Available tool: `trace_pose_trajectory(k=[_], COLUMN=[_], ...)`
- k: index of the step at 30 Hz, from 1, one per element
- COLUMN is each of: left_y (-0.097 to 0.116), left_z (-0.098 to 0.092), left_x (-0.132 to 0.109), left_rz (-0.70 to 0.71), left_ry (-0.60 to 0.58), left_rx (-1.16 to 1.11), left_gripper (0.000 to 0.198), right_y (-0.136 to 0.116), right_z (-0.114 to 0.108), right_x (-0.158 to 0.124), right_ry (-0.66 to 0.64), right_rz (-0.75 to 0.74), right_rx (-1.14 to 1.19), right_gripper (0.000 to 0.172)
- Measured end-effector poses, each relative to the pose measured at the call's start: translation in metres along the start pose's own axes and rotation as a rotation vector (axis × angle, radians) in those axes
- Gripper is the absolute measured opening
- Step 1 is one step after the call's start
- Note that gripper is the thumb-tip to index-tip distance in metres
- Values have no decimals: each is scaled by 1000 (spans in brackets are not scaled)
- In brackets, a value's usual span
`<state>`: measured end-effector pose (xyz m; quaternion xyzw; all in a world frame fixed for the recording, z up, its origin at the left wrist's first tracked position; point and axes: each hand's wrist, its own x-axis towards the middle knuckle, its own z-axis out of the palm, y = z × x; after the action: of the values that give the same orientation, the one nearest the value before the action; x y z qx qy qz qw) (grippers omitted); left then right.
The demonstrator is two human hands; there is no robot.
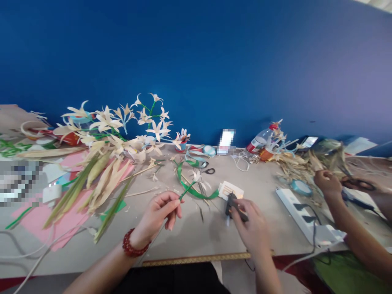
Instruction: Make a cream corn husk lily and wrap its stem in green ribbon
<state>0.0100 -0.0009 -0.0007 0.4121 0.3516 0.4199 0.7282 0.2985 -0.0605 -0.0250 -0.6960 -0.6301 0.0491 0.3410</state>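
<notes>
Between the thumb and fingers of my left hand (165, 210) is the green-wrapped stem (187, 190) of a small flower. Its pale petals (197, 177) point away from me, toward the wall. A strip of green ribbon (199, 193) curves across the table just beyond the stem; I cannot tell whether it is joined to it. My right hand (251, 224) is closed around a black glue gun (231, 205), which has a translucent stick poking out of it. Right behind the gun lies a white card (238, 190) with tan strips.
Pale handmade flowers (107, 118) and dried husks (104, 183) crowd the left side. Black-handled scissors (209, 170) lie at the back. To the right are a bottle (257, 141), a white power strip (300, 216) with cords, and another person's hands (329, 183) holding husk and scissors.
</notes>
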Motion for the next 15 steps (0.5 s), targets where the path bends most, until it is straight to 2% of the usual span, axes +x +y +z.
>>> trace_pose_trajectory(k=[1,3,7,10,15], left_y=[-1,-2,-2,-1,1], left_z=[0,1,0,-2,-5], left_x=[0,-1,-5,-8,-10], left_rz=[1,5,5,5,-6], left_ry=[-4,-14,-34,-38,-23], left_rx=[3,12,27,34,58], left_gripper=[24,23,21,21,22], right_y=[-19,-55,-107,-122,-124], right_z=[4,16,43,56,64], right_x=[1,5,13,19,23], right_ry=[-26,-166,-312,-353,-355], right_rz=[-8,-43,113,155,144], right_rx=[183,492,945,1123,1127], right_gripper=[16,14,15,13,12])
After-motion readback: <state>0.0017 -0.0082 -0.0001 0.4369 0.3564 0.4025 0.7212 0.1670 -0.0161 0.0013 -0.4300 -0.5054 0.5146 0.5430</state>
